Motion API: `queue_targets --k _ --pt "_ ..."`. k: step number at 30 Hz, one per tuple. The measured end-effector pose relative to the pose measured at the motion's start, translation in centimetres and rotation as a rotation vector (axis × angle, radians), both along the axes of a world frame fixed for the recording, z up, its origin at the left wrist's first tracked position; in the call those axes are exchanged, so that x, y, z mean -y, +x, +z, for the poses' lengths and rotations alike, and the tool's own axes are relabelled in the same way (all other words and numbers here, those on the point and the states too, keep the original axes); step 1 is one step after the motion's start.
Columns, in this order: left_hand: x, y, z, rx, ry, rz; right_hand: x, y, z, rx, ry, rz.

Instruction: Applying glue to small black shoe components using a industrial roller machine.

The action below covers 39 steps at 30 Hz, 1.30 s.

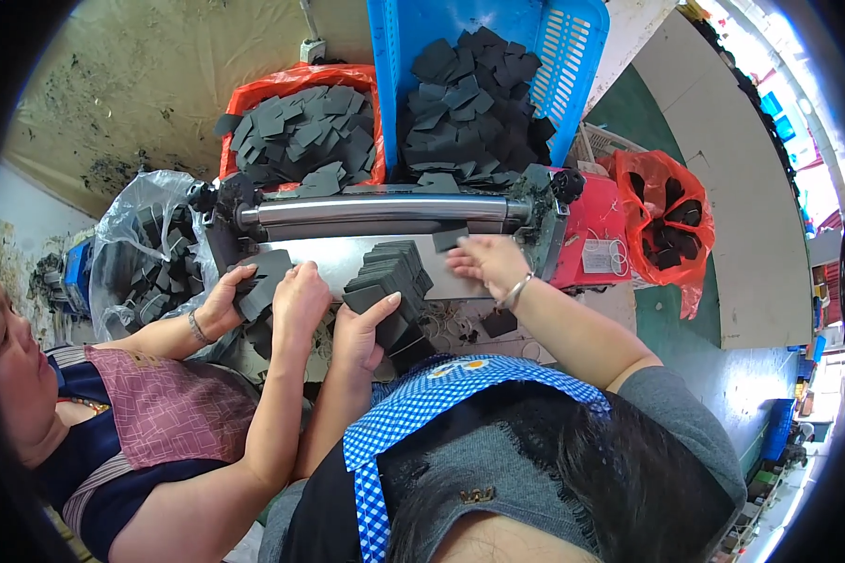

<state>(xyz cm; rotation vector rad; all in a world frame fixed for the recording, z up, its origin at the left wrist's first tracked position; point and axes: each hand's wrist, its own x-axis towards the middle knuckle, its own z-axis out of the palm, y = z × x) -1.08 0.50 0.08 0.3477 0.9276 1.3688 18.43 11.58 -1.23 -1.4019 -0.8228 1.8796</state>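
Observation:
My left hand (359, 333) grips a thick fanned stack of dark square sheets (390, 281), thumb along its near side. To its right, my right hand (490, 263), with a bracelet at the wrist, pinches the edge of a single dark sheet (450, 240). That sheet lies over the bright metal plate (333, 258) of a machine, just in front of its steel roller (385, 210). More dark sheets hang below my left hand, partly hidden by it.
At my left, a co-worker's hands (300, 296) hold similar sheets. Behind the roller stand a red bag (380, 141) and a blue basket (385, 56), both full of dark pieces. A clear bag (122, 235) lies far left; another red bag (690, 272) hangs right.

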Motion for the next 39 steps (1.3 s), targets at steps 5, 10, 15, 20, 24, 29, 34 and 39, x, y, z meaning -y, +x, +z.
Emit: queue_targets --k 5,10,15,20,24,29,34,39 --pt "0.0 0.1 0.6 0.064 -0.002 -0.045 2.3 -1.2 2.4 -0.077 -0.026 0.442" --pt "0.0 -0.2 0.3 0.104 -0.031 -0.004 1.3 -0.2 2.0 -0.185 -0.345 0.302" --pt "-0.1 0.0 0.3 0.053 -0.025 -0.003 1.0 -0.4 1.6 -0.009 -0.077 0.069" --pt "0.0 0.1 0.4 0.057 -0.018 -0.076 2.6 -1.3 3.0 -0.002 0.038 0.442" --pt "0.2 0.4 0.6 0.112 -0.039 -0.086 2.6 -1.1 2.6 -0.007 -0.03 0.468" --pt "0.0 0.0 0.1 0.057 -0.023 -0.004 2.3 -0.5 2.3 0.036 -0.139 0.27" --pt "-0.1 0.0 0.0 0.028 0.006 0.006 1.6 -0.8 2.5 -0.044 -0.097 0.11" --pt "-0.2 0.0 0.1 0.105 -0.001 -0.023 2.0 -0.8 2.4 -0.073 -0.115 0.363"
